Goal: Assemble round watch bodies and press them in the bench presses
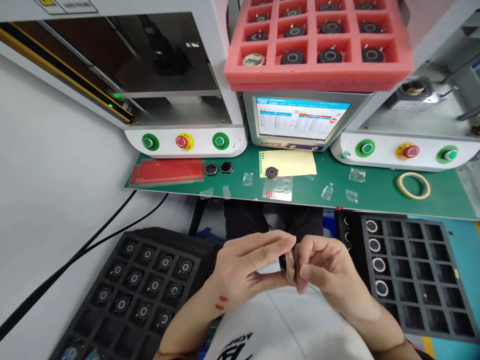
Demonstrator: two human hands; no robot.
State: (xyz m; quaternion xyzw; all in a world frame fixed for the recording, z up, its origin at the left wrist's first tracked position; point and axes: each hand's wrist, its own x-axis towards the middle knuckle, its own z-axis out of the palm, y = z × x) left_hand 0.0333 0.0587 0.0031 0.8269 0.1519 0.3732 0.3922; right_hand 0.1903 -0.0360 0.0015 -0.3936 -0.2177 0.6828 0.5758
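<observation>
My left hand (249, 260) holds a round watch case (290, 267) with a gold-coloured rim on edge between fingers and thumb, in front of my shirt. Against its other side, the fingers of my right hand (330, 267) are pinched together. A tiny red piece (299, 271) shows at the right thumb tip; it looks like a sticker and is mostly hidden. Two similar red pieces (221, 302) are stuck on my left wrist. The face of the watch case is turned away and partly covered by my fingers.
The green bench (240, 192) carries red strips (168, 171), two watch cases (219, 168), a yellow sheet (300, 162), film scraps and a tape roll (413, 185). Black trays (112, 330) (412, 272) flank me. A pink foam tray (318, 77) sits above the monitor (300, 120), between two machines.
</observation>
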